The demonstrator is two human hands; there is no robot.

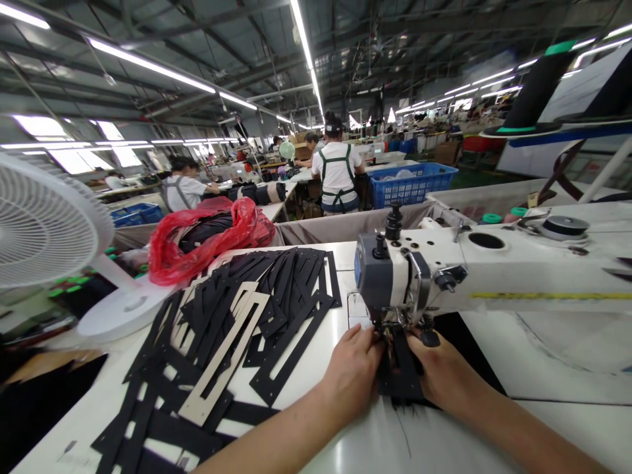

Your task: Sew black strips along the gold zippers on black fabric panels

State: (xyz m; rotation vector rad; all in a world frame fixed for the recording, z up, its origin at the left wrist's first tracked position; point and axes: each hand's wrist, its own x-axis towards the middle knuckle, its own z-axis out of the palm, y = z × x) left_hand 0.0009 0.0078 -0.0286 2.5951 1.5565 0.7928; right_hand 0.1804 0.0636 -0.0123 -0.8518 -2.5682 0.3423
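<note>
L hand (353,368) & R hand (439,368) on flat black piece (407,385) under white metal sewing machine (498,276); pinch/press can't tell. Seam progress unseen; loose black slotted strips (270,390), 10 o'clock from it.

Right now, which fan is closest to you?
The big white fan at the left edge. The green fan is much farther back, beyond the red bag.

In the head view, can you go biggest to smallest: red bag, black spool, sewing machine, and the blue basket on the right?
1. Sewing machine
2. Red bag
3. Blue basket, farther away
4. Black spool
</note>
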